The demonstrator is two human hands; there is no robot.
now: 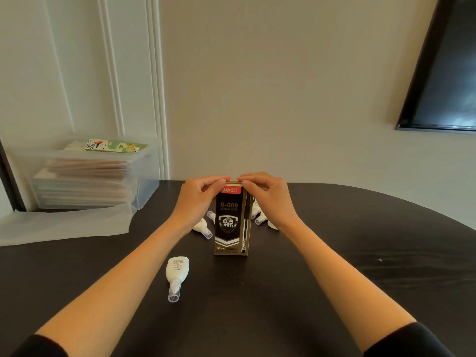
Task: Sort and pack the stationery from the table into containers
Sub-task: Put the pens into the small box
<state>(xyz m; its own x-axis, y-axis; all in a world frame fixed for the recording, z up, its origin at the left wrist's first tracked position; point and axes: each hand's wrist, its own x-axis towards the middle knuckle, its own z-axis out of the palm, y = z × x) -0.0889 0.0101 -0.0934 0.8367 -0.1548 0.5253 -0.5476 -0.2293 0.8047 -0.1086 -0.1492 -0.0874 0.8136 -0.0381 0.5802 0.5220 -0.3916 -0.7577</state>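
A black and gold pen box marked B-009 and 0.5 mm stands upright on the dark table. My left hand and my right hand both pinch its top edge from either side. A white correction-fluid bottle with a clear cap lies on the table in front of my left forearm. Several more white bottles lie behind the box, one to its left and others to its right, partly hidden by my hands.
A clear plastic storage bin with stacked packets and a colourful card on top stands at the far left against the wall. A translucent lid or sheet lies in front of it. A dark screen hangs on the wall at right.
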